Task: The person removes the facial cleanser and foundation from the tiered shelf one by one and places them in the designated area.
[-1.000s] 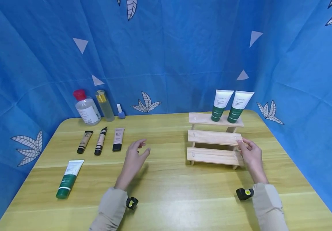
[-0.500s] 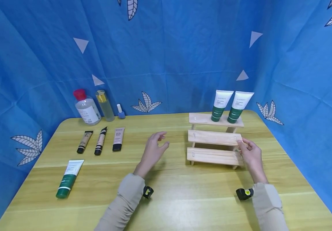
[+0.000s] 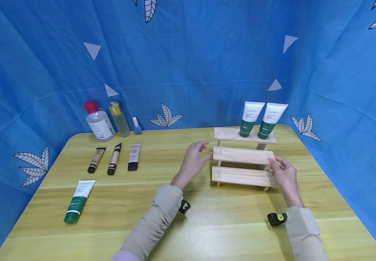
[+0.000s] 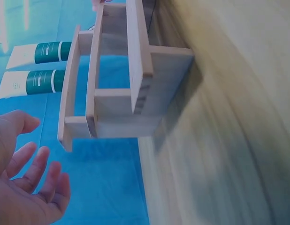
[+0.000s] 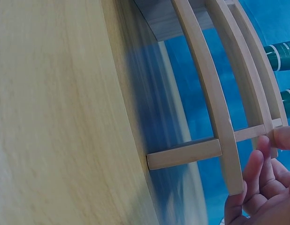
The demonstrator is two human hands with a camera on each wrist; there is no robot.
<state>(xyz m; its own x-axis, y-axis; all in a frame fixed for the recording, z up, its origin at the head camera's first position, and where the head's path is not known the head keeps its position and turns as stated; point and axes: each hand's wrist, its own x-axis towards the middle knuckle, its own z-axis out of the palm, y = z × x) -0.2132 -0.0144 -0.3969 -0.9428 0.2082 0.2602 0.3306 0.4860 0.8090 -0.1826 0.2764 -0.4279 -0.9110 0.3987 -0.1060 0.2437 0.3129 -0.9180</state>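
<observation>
A three-step wooden shelf (image 3: 240, 156) stands at the right of the table, with two green-and-white tubes (image 3: 251, 117) (image 3: 270, 119) upright on its top step. My right hand (image 3: 275, 165) grips the right end of the middle step, thumb on top. The right wrist view shows its fingers (image 5: 257, 183) curled by the slats of the shelf (image 5: 206, 93). My left hand (image 3: 203, 150) hovers open just left of the shelf's left end, fingers relaxed, and I see no contact. In the left wrist view the left hand (image 4: 30, 183) lies apart from the shelf (image 4: 135, 70).
At the back left stand a red-capped bottle (image 3: 98, 121), a gold-capped bottle (image 3: 118, 119) and a small blue bottle (image 3: 137, 125). Three small tubes (image 3: 114, 158) lie in a row, and a green tube (image 3: 78, 201) lies nearer the front. Blue cloth (image 3: 188, 61) surrounds the wooden table (image 3: 207, 224).
My left hand has moved right across the table, from near the small tubes to the shelf's left end. The right hand and shelf have stayed put.
</observation>
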